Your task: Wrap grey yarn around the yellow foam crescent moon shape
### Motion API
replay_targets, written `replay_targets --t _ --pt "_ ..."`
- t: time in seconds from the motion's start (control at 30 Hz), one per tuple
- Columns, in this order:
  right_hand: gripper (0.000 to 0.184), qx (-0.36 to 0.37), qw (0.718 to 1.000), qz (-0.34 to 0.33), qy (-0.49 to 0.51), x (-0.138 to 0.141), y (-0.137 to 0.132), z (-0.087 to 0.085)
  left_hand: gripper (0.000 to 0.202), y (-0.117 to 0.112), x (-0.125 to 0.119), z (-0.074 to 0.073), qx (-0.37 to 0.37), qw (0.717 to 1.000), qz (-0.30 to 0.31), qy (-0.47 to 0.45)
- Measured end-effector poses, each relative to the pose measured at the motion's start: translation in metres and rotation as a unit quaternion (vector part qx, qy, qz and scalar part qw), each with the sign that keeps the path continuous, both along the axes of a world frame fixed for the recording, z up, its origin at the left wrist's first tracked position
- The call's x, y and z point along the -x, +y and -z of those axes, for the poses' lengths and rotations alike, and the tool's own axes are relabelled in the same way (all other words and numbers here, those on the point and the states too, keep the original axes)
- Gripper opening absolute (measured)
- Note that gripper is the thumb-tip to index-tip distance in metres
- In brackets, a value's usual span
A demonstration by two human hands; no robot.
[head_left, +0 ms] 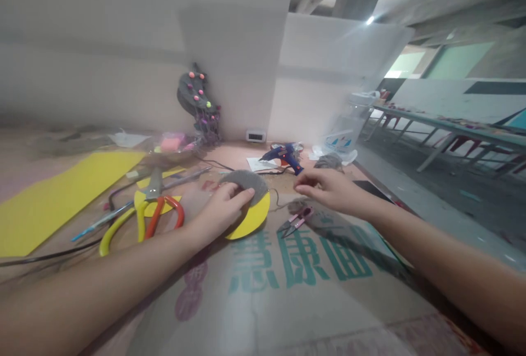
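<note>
My left hand (222, 208) lies on a yellow disc (252, 218) partly covered with grey fuzzy material (246, 182); its fingers are curled and press down on the grey part. My right hand (329, 189) hovers to the right of the disc, fingers pinched together, perhaps on a thin grey strand that I cannot make out. Small pink thread snips (296, 220) lie just below my right hand. A blue glue gun (284, 156) rests behind it.
Scissors with yellow handles (123, 219) and with red handles (166, 213) lie left of the disc on cardboard (287, 290). A yellow foam sheet (61, 191) is at far left. A dark decorated craft piece (197, 96) leans on the wall. A plastic jug (349, 126) stands at right.
</note>
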State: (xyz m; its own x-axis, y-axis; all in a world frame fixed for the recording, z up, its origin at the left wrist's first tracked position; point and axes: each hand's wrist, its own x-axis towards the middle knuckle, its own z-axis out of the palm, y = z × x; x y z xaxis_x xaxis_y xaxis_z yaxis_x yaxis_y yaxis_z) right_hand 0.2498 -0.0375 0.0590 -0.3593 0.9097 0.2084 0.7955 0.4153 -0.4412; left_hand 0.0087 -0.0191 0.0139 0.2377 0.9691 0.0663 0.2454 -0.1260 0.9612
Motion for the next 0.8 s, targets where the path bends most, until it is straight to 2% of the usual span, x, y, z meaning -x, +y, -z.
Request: replay_targets --t 0.17,0.4,0.6,0.8 --pt "0.015 -0.04 0.994 -0.015 -0.104 -0.001 -0.005 0.007 0.029 0.001 0.001 0.001 -0.045 0.999 0.009 0.029" --pt "0.032 0.013 0.995 -0.066 -0.078 0.02 -0.016 0.005 0.035 0.01 0.003 0.015 -0.07 0.997 0.003 0.013" --pt "0.024 -0.011 0.984 -0.086 -0.156 0.034 -0.026 0.011 0.036 0.012 0.004 0.016 -0.087 0.996 0.004 0.006" --pt "0.013 0.003 0.976 -0.112 -0.189 0.02 -0.025 -0.001 0.037 0.009 0.003 0.011 -0.085 0.996 0.001 0.019"
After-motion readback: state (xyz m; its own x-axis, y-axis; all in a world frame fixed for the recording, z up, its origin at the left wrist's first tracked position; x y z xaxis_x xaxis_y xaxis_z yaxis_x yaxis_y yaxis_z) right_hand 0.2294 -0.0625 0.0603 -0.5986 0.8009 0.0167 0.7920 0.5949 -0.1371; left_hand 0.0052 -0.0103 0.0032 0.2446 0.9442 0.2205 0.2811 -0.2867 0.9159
